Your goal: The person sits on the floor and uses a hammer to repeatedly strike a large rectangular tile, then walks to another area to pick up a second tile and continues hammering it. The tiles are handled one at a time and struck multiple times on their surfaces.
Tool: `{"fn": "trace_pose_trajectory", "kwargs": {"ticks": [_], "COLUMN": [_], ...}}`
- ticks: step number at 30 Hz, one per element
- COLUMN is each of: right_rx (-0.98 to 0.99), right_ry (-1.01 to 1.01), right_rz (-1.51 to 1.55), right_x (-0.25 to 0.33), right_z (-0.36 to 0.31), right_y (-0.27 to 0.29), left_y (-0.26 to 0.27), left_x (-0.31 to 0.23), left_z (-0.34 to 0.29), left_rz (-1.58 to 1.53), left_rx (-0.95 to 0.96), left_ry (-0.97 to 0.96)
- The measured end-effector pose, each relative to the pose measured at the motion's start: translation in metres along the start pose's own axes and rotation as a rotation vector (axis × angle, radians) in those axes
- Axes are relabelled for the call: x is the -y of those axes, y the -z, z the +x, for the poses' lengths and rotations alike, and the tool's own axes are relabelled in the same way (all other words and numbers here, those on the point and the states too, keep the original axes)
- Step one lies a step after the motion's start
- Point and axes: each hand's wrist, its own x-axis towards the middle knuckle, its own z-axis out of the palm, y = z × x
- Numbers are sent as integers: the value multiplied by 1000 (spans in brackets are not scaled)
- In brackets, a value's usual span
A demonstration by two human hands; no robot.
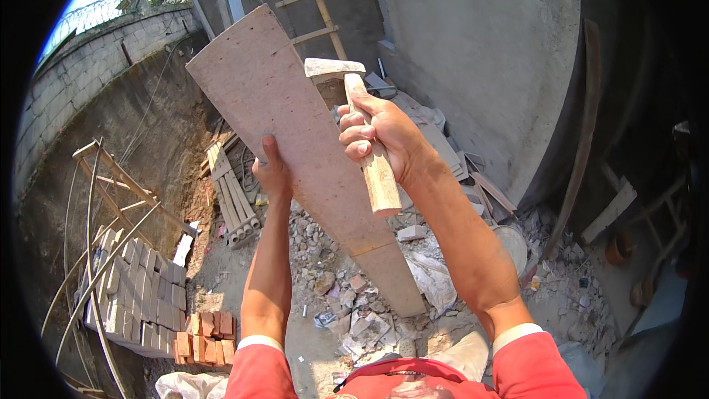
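My left hand (274,177) grips the left edge of a long, flat pinkish-brown board (258,89), its thumb on the face and the other fingers hidden behind. The board slants from the upper left down to the lower middle, wider at its far end, with a thin line (373,249) crossing it near the lower end. In my right hand (388,133) is a hammer (382,185), held by its pale wooden handle. Its dusty, whitish metal head is up, over the board's right edge; I cannot tell whether it touches the board.
Rubble (354,325) covers the ground below. Grey blocks (140,288) and orange bricks (207,336) are stacked at the lower left, near bent rods and a wooden frame (118,185). Pale tubes (233,199) lie beyond. A ladder (314,0) leans by the grey wall (480,44).
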Motion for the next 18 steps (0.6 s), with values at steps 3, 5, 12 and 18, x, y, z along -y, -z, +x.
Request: {"fn": "trace_pose_trajectory", "kwargs": {"ticks": [3, 5, 12, 18], "right_rx": [212, 258, -33, -335], "right_ry": [7, 66, 108, -100], "right_rz": [-69, -223, -189, 156], "right_x": [42, 64, 13, -58], "right_z": [27, 34, -18, -59], "right_y": [-51, -69, 18, 88], "left_y": [-2, 0, 8, -10], "left_x": [-3, -4, 5, 2], "left_z": [-2, -3, -2, -2], "left_rz": [-12, -27, -120, -102], "left_rx": [11, -6, 18, 14], "left_ry": [-11, 50, 63, 24]}}
